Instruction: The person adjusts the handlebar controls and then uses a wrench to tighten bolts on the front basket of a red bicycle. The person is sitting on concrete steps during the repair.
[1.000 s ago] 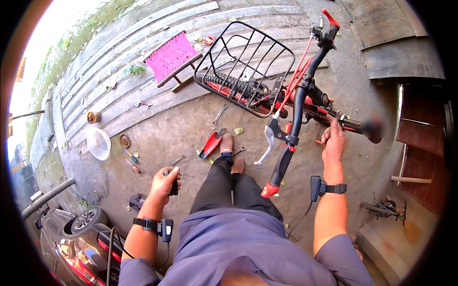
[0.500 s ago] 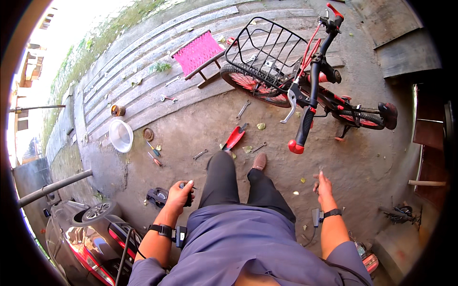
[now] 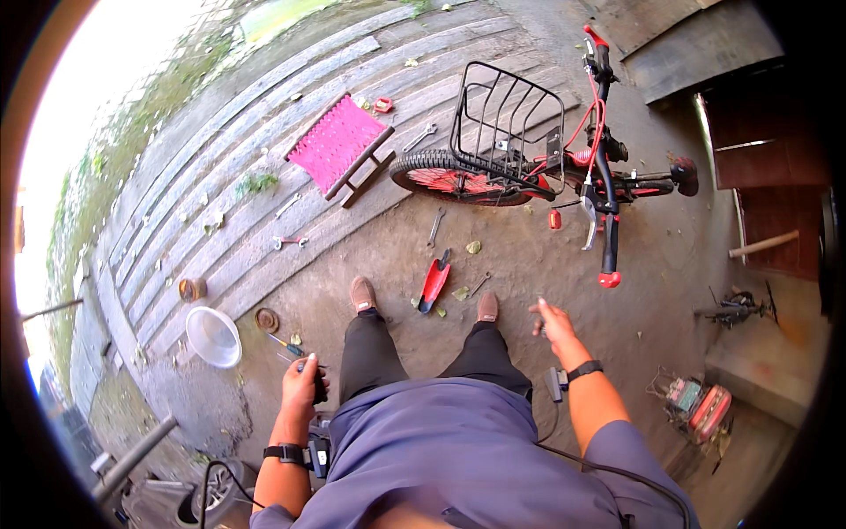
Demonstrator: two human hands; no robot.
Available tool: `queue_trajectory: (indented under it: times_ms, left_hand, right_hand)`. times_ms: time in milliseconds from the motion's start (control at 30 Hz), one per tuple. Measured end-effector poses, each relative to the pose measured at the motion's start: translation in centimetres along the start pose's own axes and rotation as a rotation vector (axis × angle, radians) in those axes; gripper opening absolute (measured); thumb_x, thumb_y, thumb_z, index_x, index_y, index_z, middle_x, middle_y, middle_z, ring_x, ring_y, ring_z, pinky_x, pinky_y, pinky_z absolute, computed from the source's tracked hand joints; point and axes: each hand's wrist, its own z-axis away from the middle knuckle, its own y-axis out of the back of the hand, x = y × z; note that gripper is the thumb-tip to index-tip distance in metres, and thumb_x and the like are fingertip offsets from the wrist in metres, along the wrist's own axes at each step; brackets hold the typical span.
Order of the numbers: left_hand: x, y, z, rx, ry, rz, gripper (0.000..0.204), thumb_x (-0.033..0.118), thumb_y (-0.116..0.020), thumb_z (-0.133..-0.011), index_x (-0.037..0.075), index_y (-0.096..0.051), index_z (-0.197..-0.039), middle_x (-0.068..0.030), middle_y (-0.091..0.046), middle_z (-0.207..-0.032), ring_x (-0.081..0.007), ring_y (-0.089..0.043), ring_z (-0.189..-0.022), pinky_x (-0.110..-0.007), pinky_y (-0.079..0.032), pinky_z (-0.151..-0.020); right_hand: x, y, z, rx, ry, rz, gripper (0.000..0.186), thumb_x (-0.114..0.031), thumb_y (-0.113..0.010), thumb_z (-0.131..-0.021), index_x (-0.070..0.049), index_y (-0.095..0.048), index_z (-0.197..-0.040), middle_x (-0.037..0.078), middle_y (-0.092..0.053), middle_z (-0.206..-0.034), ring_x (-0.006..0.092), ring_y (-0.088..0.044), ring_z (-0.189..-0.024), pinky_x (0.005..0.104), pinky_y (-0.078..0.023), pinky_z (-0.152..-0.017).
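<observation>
My left hand (image 3: 300, 388) is closed around a small black object (image 3: 320, 385); its kind is hidden by the fingers. To the right of my legs, my right hand (image 3: 557, 328) has its fingers bent, with a small greyish thing (image 3: 543, 333) at them, too small to name. Ahead to the right stands a black and red bicycle (image 3: 608, 167) with a black wire basket (image 3: 507, 115) at its front wheel (image 3: 441, 174). On the ground before my feet lie a red and black trowel (image 3: 434, 284) and two wrenches, one (image 3: 436, 227) beyond it and another (image 3: 480, 283) beside it.
A pink woven stool (image 3: 339, 145) stands on stone slabs, near a wrench (image 3: 420, 137) and a red-ended tool (image 3: 291, 242). At left are a white plastic basin (image 3: 213, 337), a rusty tin (image 3: 191, 289) and a screwdriver (image 3: 286, 345). A red machine (image 3: 702, 407) sits lower right.
My body has turned and stepped: both shoes now show, side by side. The bicycle and stool sit differently in view. My left hand still grips the black object.
</observation>
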Motion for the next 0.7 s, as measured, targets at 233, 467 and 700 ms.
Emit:
queue_trajectory:
  times_ms: [233,467,700]
  left_hand:
    - [9.1,9.8,-4.3,0.026,-0.073,-0.064,0.032,0.036,-0.063,-0.093,0.005,-0.055,-0.097,-0.0061,-0.058,-0.075,-0.016,-0.057,-0.054,-0.03,-0.049,-0.047]
    - [17.9,5.0,-6.3,-0.067,-0.091,-0.166,0.03,0.036,-0.06,-0.094,0.006,-0.055,-0.096,-0.007,-0.059,-0.075,-0.0161,-0.058,-0.055,-0.03,-0.049,-0.047]
    - [24.6,0.6,-9.1,-0.144,-0.015,-0.237,0.034,0.038,-0.052,-0.093,0.006,-0.057,-0.105,-0.0105,-0.062,-0.082,-0.0232,-0.063,-0.064,-0.035,-0.052,-0.055]
  right_hand:
    - [-6.4,-10.5,3.3,-0.126,0.228,0.044,0.039,-0.038,-0.053,-0.098,-0.003,-0.07,-0.096,-0.002,-0.052,-0.065,0.0101,-0.053,-0.058,0.0266,-0.044,-0.058]
    - [-7.0,-10.8,3.0,-0.063,0.1,-0.032,0.039,-0.037,-0.054,-0.097,-0.003,-0.07,-0.092,-0.002,-0.05,-0.064,0.0095,-0.052,-0.057,0.0265,-0.044,-0.058]
    - [-7.0,-11.2,-0.3,-0.029,0.018,-0.171,0.039,-0.037,-0.055,-0.097,-0.002,-0.07,-0.093,-0.002,-0.051,-0.064,0.0108,-0.052,-0.056,0.0273,-0.044,-0.057]
